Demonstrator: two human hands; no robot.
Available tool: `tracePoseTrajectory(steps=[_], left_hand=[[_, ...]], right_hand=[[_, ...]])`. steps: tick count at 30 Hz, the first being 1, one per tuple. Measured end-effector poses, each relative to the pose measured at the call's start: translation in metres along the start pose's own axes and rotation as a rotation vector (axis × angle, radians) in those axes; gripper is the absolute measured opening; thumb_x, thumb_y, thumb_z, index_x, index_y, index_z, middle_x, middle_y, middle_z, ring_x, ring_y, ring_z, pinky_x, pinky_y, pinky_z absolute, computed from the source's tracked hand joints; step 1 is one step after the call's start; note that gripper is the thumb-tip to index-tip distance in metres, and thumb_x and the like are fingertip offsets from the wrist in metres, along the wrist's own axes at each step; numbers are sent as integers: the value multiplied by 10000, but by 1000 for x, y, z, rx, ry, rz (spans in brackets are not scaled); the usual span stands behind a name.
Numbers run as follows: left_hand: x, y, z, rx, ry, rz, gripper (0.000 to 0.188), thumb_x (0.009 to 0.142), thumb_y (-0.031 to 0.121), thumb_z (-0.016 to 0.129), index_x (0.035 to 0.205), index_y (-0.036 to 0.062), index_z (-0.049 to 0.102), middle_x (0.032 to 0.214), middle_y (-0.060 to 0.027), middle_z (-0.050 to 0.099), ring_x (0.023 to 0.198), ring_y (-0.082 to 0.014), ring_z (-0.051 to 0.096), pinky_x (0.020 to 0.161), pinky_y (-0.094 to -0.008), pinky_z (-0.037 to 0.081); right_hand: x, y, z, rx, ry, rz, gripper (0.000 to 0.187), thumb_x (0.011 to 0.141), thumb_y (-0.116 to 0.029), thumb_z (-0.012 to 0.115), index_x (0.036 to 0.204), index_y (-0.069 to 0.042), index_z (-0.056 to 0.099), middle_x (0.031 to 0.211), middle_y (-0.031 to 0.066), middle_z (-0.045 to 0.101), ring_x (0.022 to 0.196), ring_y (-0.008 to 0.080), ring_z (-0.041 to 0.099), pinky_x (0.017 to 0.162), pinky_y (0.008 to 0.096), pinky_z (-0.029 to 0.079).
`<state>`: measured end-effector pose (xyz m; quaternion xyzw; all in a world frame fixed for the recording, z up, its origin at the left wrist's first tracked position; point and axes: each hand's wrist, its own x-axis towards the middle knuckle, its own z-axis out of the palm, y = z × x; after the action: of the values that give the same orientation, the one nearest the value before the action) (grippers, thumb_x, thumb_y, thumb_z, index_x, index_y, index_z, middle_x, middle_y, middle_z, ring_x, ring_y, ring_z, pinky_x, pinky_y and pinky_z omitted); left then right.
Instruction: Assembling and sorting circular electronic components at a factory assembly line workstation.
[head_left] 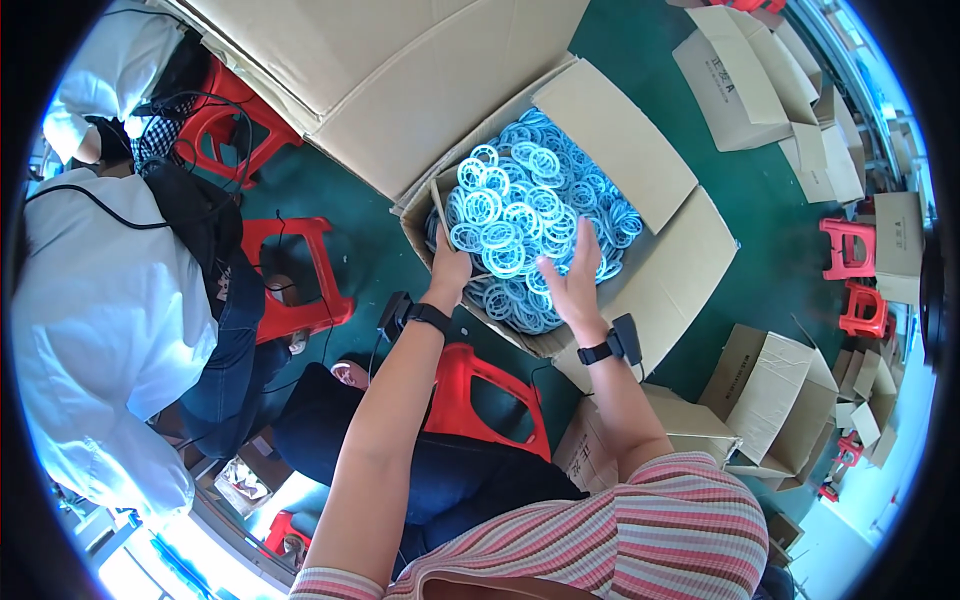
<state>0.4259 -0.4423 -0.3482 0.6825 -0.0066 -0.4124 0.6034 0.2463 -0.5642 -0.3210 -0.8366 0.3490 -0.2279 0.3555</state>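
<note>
A big cardboard box (pixel 690 255) stands open in front of me, heaped with pale blue plastic rings (pixel 520 215). My left hand (pixel 452 266) is at the box's near left side, closed round a thin cardboard flap (pixel 438 203) beside the rings; part of its fingers is hidden. Over the near right part of the heap, my right hand (pixel 577 285) is open, thumb and fingers spread, with nothing seen in it. Whether it touches the rings I cannot tell. Each wrist wears a black strap with a small dark device.
A large raised cardboard panel (pixel 400 80) rises behind the box. Red plastic stools (pixel 487 395) stand near my legs and to the left. At the left sits a person in white (pixel 110 300), with dark cables about. More open cartons (pixel 770 390) lie on the green floor (pixel 640 60) at right.
</note>
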Motion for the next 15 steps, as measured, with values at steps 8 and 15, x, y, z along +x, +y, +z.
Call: tracePoseTrajectory(steps=[8,15], left_hand=[[-24,-3,6,-1,9,99,609,982,35,552,1549,115,344,1411,-66,555,1274,-189,536,1072,-326,425],[-41,-5,-1,-74,-32,211,688,921,-59,542,1556,85,321,1423,-77,543,1296,-192,523,1108,-323,399]], right_hand=[[9,-35,29,-195,126,-148,957,872,-449,735,1576,-12,258,1602,263,270,1460,486,233,1199,608,153],[1,-44,25,-354,73,-162,909,886,-496,694,1558,-22,308,1600,232,293,1450,457,276,1181,653,118]])
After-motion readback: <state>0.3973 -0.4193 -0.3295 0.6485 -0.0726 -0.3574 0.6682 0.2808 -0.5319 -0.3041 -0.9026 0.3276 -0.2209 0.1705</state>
